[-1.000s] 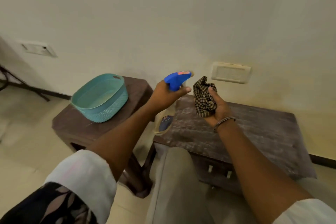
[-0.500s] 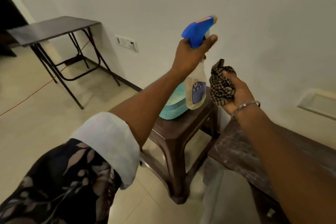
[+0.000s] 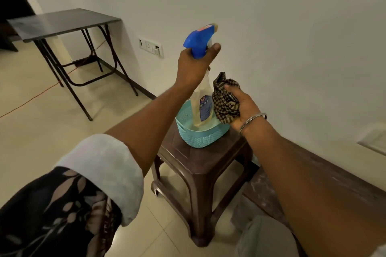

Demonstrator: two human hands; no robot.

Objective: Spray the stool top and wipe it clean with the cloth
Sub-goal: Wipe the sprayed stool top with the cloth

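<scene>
My left hand (image 3: pixel 194 67) grips a spray bottle (image 3: pixel 203 102) by its neck; the bottle has a blue trigger head and pale yellow liquid, and its base hangs inside or just over a teal basket (image 3: pixel 200 137). My right hand (image 3: pixel 243 106) is closed on a bunched brown checked cloth (image 3: pixel 224 98), right beside the bottle. The basket stands on a dark brown plastic stool (image 3: pixel 200 165). A second, dusty brown stool top (image 3: pixel 338 175) lies at the right, mostly hidden under my right forearm.
A dark folding table (image 3: pixel 62 23) stands at the back left by the white wall. A wall socket plate (image 3: pixel 150 46) sits behind the bottle. An orange cord (image 3: pixel 31 98) runs across the tiled floor. My knee (image 3: pixel 265 236) shows at the bottom right.
My view has swung left, away from the dusty stool toward the stool with the basket. My left hand has brought the bottle down over the basket; my right hand with the cloth followed alongside.
</scene>
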